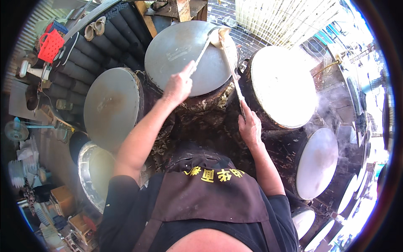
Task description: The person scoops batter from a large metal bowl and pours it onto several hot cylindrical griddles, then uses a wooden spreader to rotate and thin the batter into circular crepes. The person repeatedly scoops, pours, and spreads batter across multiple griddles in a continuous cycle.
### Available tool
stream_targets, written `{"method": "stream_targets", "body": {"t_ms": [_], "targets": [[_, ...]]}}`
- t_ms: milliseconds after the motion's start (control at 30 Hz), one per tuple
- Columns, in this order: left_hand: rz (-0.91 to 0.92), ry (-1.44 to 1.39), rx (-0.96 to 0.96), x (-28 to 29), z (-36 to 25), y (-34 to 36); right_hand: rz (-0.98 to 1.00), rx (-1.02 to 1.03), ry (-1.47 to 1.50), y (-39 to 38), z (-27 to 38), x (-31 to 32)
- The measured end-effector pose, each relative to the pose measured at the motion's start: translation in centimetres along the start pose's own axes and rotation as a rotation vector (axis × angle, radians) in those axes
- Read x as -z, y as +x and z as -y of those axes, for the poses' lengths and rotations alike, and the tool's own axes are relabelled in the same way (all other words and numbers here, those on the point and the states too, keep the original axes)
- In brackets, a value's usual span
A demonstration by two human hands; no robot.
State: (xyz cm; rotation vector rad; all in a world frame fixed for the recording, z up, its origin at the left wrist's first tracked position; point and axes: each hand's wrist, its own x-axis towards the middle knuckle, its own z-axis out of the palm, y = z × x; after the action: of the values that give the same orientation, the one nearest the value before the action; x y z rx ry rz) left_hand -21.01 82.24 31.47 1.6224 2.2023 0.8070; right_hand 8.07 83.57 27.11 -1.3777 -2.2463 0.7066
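My left hand (177, 86) grips a thin pale handled tool (200, 53) reaching over the rear middle round grey plate (172, 59). My right hand (251, 126) is closed on a long stick (233, 75), smeared with pale material, angled up to that plate's right rim. At the meeting far ends of both tools is an off-white, wet-looking lump (216, 38); whether it sits on a ladle or spatula head is unclear.
Round plates on dark drums surround me: grey at left (108, 105), bright white at right (279, 84), others at lower right (315, 164), with steam rising. A metal basin (84, 172) is at lower left; dark padded rolls (96, 46), a red basket (50, 46) and wire mesh stand behind.
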Motion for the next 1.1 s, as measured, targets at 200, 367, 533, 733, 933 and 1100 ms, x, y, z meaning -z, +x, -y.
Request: {"method": "stream_targets", "body": {"t_ms": [200,367,533,733,933,1100], "targets": [[-0.363,0.151,-0.014,6.1,1.8,3.3,-0.057,-0.051,0.056,0.3,0.8,-2.9],[-0.133,-0.728,0.256,11.3,0.1,0.1,-0.095,-0.08,0.351,-0.9,3.3,-3.5],[-0.066,-1.026,0.294,14.9,2.0,-7.4,-0.238,-0.156,0.264,-0.9,4.1,-4.7],[-0.168,-1.255,0.25,19.0,6.2,-16.1,-0.18,-0.044,0.28,3.8,5.5,-8.0],[-0.428,-1.36,0.23,23.8,8.7,-24.7,-0.19,-0.232,0.303,5.1,5.7,-5.7],[-0.576,-1.508,0.139,24.9,9.4,-28.6,-0.001,-0.185,0.166,7.8,9.3,-7.9]]}}
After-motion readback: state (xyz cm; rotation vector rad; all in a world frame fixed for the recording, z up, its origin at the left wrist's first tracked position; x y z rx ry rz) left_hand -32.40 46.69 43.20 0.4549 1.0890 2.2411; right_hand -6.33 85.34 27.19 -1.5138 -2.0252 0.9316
